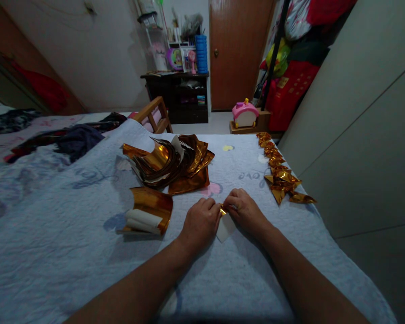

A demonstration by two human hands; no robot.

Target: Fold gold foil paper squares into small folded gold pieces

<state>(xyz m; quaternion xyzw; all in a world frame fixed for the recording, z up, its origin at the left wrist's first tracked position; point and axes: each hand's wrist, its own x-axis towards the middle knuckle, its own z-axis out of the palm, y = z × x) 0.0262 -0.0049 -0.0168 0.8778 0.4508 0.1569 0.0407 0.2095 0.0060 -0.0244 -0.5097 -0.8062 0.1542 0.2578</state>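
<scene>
1. Bare left hand (200, 223) and bare right hand (245, 210) pinch a small folded gold-and-white paper (225, 228).
2. Shiny gold foil sheets (172, 163) lie heaped beyond, leftward.
3. Folded gold foil pieces (282, 176) form a row at right.

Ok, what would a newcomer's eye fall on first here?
Probably the heap of shiny gold sheets beyond the hands, left of centre, and the row of folded gold pieces along the right side of the light blue cover. Nearer, the left hand and right hand hold a small paper between them.
</scene>
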